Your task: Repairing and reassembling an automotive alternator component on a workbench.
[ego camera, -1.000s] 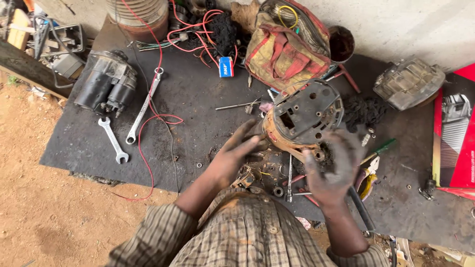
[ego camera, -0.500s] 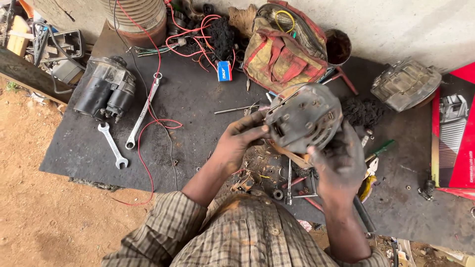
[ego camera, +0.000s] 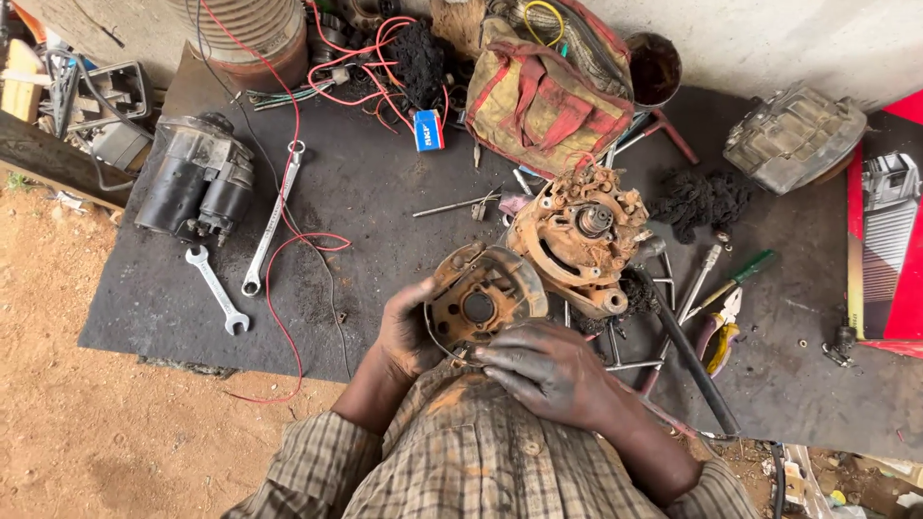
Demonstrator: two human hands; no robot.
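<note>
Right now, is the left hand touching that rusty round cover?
Touching: the head view shows the left hand gripping the rusty round cover at its edge.

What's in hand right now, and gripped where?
The rusty round housing half: left hand grips its left rim, right hand lies along its lower edge. The other rusty housing sits on the mat, unheld.

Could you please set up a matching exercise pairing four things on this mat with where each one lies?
Things:
1. starter motor
2. rusty end cover
3. pliers
4. canvas tool bag

Places:
A. at the far edge of the mat, by the wall
B. on the right side of the mat, beside a green-handled screwdriver
C. held in the left hand, with the right hand on it
D. at the left end of the mat, next to two spanners

Pairs: 1-D, 2-C, 3-B, 4-A
</note>
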